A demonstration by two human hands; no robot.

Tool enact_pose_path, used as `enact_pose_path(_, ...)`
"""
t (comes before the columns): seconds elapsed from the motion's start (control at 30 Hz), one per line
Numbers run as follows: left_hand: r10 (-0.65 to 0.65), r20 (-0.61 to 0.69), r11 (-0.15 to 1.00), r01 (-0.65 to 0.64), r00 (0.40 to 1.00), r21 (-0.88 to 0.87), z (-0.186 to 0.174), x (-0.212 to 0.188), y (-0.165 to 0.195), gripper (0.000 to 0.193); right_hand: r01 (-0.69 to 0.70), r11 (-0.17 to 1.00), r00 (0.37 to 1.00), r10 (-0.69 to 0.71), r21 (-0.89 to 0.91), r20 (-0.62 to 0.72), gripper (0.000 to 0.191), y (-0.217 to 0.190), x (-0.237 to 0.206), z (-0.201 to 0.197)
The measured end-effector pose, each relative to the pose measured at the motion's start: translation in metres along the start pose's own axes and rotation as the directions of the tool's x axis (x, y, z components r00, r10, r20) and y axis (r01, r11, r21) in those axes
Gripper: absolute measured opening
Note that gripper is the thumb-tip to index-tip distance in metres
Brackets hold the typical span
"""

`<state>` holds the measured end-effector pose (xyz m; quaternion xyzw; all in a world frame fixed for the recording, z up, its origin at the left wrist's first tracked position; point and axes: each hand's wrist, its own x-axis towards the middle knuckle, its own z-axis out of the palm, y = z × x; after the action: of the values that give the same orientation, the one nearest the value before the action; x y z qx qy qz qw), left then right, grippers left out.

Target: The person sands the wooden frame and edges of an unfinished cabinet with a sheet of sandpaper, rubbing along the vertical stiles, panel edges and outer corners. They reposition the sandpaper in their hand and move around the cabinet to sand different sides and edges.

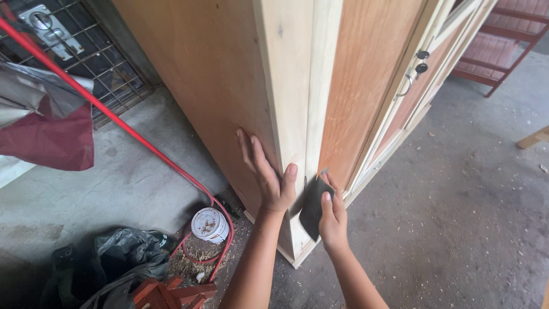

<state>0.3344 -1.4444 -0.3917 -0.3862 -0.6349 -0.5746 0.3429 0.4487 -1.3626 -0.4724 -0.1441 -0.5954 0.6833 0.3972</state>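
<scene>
A tall wooden cabinet (pixel 217 74) stands in front of me, its pale corner post (pixel 294 86) facing the camera. My left hand (pixel 267 174) lies flat against the cabinet's left side panel low down, thumb on the post. Low on the post's right face, my right hand (pixel 333 214) presses a dark sheet of sandpaper (pixel 313 207). The cabinet's front has orange-brown door panels (pixel 360 74) with a metal handle (pixel 407 84) and two small knobs.
A red hose (pixel 114 117) runs across the concrete floor to a small white tub (pixel 210 223) amid sawdust. Black plastic bags (pixel 123 252) and red wooden pieces (pixel 171 292) lie bottom left. A wire grate (pixel 86 57) and a red rack (pixel 497 40) stand behind.
</scene>
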Motion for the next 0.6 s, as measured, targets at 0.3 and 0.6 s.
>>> enact_pose_path(0.3, 0.018, -0.020, 1.000, -0.018, 1.000, 0.007, 0.001, 0.005, 0.000, 0.084, -0.378, 0.874, 0.880, 0.442, 0.306, -0.173, 0.055, 0.006, -0.030, 0.059)
enact_pose_path(0.6, 0.017, -0.043, 0.998, -0.014, 0.999, 0.055, 0.000, 0.000, 0.001, 0.081, -0.293, 0.746, 0.884, 0.450, 0.598, -0.129, 0.058, 0.006, -0.033, 0.072)
